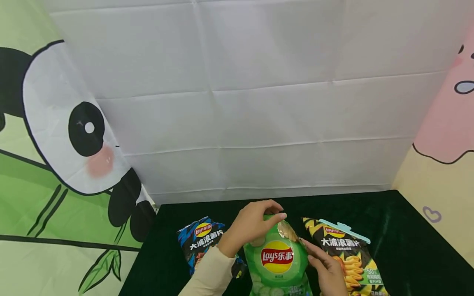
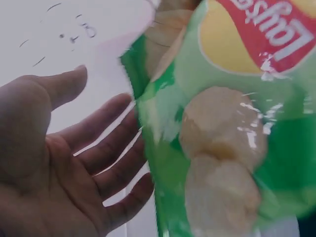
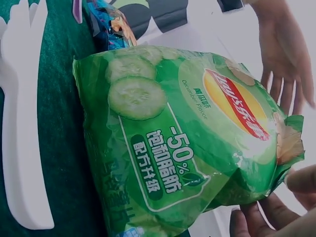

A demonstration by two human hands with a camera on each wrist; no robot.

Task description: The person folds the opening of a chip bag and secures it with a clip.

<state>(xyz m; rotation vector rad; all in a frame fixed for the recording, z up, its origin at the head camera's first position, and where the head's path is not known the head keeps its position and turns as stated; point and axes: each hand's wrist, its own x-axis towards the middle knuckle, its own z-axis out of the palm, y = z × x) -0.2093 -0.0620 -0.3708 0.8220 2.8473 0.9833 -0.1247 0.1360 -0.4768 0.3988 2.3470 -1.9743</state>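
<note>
A green cucumber-flavour Lay's chip bag stands tilted between both hands. At its top, my left hand reaches across from the left with thumb and fingers spread. The left wrist view shows that hand with its fingers extended, fingertips at the bag's edge. My right hand grips the bag's right edge near the upper corner. In the right wrist view, that hand's thumb lies by the folded top corner, and its curled fingers go partly behind the bag.
A blue and black Lay's bag lies on the left of the dark green cloth. On the right is a black and yellow chip bag with a pale blue sealing clip across its top. A long white plastic piece lies beside the green bag.
</note>
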